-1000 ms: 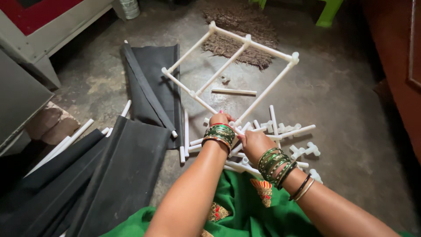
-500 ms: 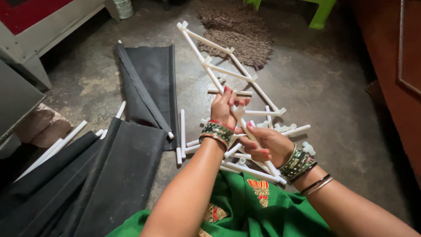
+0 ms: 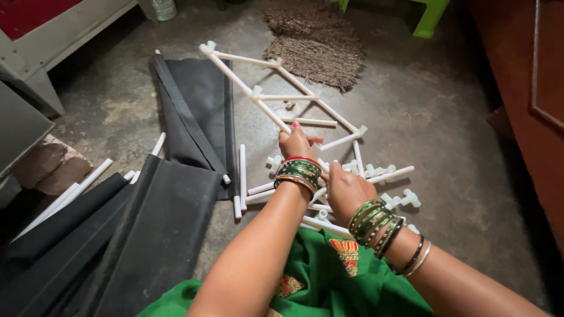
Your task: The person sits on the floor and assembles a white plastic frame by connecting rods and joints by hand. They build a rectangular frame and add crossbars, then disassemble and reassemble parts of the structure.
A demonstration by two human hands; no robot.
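Head view: limp black fabric panels [image 3: 147,235] lie left on rough concrete floor [image 3: 446,129]; white plastic tube frame [image 3: 276,97], ladder-shaped with knobby joints, tilts up at centre, left hand [image 3: 296,144] clenched around its rail, right hand [image 3: 346,188] curled over loose white tubes [image 3: 376,176] below it

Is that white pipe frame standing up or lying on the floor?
Lying flat. The white pipe frame rests on the concrete floor, its far end beside the brown mat; the left hand grips its near end.
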